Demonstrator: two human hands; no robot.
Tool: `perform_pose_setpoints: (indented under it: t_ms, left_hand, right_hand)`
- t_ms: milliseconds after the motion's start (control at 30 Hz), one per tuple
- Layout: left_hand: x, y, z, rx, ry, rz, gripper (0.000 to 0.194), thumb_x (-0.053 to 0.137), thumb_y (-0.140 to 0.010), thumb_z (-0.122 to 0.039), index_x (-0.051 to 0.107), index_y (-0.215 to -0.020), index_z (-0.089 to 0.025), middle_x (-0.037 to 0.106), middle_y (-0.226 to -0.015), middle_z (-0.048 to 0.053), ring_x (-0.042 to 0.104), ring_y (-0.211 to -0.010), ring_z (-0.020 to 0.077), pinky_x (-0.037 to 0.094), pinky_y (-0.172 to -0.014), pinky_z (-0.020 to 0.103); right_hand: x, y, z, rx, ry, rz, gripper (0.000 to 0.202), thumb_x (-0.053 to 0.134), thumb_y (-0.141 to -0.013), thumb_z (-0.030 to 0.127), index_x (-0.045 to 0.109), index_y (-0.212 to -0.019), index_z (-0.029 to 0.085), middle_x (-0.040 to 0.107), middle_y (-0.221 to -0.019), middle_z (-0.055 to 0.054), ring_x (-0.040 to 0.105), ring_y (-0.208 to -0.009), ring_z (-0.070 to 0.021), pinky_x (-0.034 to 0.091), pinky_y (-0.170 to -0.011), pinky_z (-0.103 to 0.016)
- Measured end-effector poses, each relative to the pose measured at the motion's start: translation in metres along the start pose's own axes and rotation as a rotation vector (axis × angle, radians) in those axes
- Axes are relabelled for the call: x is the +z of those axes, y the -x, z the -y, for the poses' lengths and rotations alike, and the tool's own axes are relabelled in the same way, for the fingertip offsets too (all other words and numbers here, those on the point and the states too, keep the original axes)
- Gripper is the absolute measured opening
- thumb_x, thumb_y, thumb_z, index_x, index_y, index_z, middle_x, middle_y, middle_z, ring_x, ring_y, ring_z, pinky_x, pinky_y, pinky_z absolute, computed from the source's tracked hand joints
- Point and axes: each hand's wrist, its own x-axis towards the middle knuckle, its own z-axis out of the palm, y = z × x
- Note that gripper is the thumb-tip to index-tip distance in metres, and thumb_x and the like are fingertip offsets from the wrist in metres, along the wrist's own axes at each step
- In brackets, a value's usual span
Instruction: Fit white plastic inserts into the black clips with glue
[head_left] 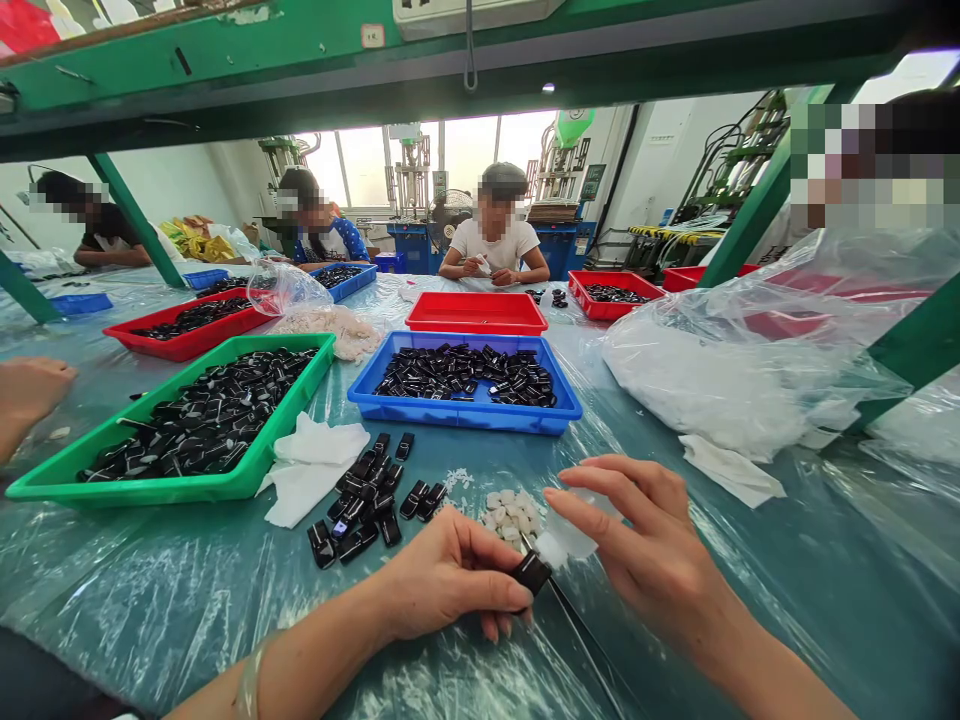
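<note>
My left hand (457, 575) pinches a small glossy black part (532, 572) between thumb and fingers, low in the middle of the view. To its right, my right hand (645, 540) is raised with fingers spread and apart, holding nothing that I can make out. Thin metal tweezers (581, 640) lie below and between the hands, their tip passing behind the black part. Just beyond sit a heap of small whitish pieces (512, 515) and a translucent white sheet (574, 530), near my right fingertips. Loose black parts (367, 495) are piled left of the whitish pieces.
A green tray (300, 400) and a blue tray (465, 412) hold many black parts. White cloths (311, 465) lie between them and me. Red trays (476, 312) stand farther back. A large plastic bag (720, 360) is at right. Several people sit around the table; one's hand (30, 395) is at left.
</note>
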Motion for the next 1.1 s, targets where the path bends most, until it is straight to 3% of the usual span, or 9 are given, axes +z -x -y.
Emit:
perform_pose_setpoints:
  t_ms: [833,933,1100]
  left_hand:
    - [0.001,0.000,0.000,0.038,0.027,-0.032,0.021,0.073,-0.063,-0.031,0.073,-0.068,-0.011,0.063,-0.060,0.004,0.051,-0.047,0.0072,0.043,-0.049,0.019]
    - [0.000,-0.001,0.000,0.079,0.065,-0.106,0.022,0.075,-0.060,-0.030,0.073,-0.070,-0.010,0.062,-0.056,0.003,0.051,-0.047,0.0080,0.043,-0.050,0.021]
    - [-0.004,-0.003,-0.002,0.201,0.146,-0.303,0.024,0.077,-0.058,-0.027,0.074,-0.074,-0.010,0.064,-0.060,0.005,0.052,-0.051,0.0091,0.044,-0.054,0.023]
  right_hand:
    - [0.002,0.002,-0.003,0.035,-0.003,-0.009,0.039,0.039,-0.080,-0.004,0.061,-0.096,0.023,0.066,-0.093,-0.005,0.055,-0.094,-0.0211,0.042,-0.077,-0.038]
    - [0.004,0.004,-0.008,0.100,-0.012,-0.006,0.039,0.041,-0.079,-0.001,0.059,-0.105,0.023,0.065,-0.096,-0.007,0.055,-0.093,-0.0222,0.045,-0.075,-0.038]
    - [0.010,0.010,-0.014,0.353,-0.131,-0.005,0.032,0.051,-0.083,0.015,0.055,-0.114,0.024,0.064,-0.097,-0.007,0.059,-0.088,-0.0212,0.050,-0.069,-0.033]
